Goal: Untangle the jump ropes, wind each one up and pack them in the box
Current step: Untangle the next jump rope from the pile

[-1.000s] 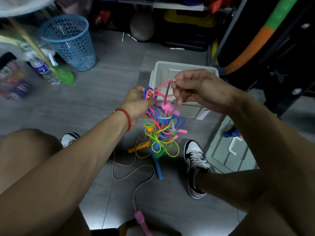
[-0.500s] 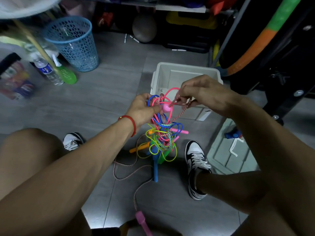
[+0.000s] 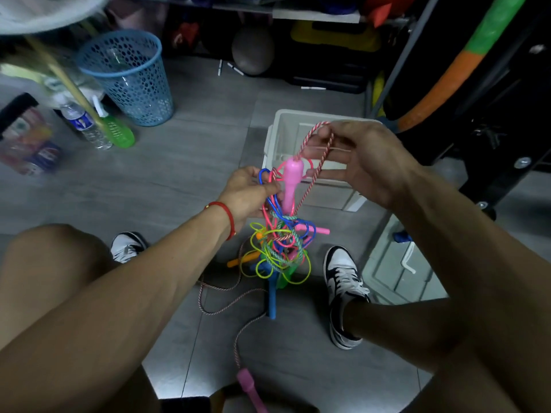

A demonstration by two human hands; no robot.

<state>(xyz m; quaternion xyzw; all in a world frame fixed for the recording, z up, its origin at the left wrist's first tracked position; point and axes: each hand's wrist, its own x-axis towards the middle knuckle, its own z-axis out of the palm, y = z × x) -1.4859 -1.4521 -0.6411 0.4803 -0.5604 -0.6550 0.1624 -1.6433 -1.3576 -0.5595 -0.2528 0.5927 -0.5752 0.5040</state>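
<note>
Tangle of jump ropes (image 3: 281, 239) hanging in mid-air between the knees, above grey floor tiles (image 3: 190, 186): glossy thin plastic cords in blue, pink and neon yellow-green, looped and knotted, plus one twisted teal braid across the middle. Smooth tubular handles in orange, blue and green poking out at the bottom. Red-and-white twisted cord (image 3: 316, 162), matte and rope-like, rising out of the knot. Glossy pink bulb-shaped handle (image 3: 291, 181) dangling upright just under the top loop.

Left hand (image 3: 249, 192) with fingers curled, pinching the blue and pink loops at the top of the tangle; red string bracelet (image 3: 225, 214) on the wrist. Right hand (image 3: 354, 159) higher, thumb and forefinger closed on the red-and-white cord's loop, remaining fingers spread and fairly straight below.

More of the twisted cord trailing in curves on the floor to a second pink handle (image 3: 250, 389) near the bottom edge.

Rectangular white plastic box (image 3: 275, 138), open-topped, on the floor just behind the hands. Blue perforated basket (image 3: 131, 79) far left. Black-and-white sneakers (image 3: 343, 281) either side of the tangle
</note>
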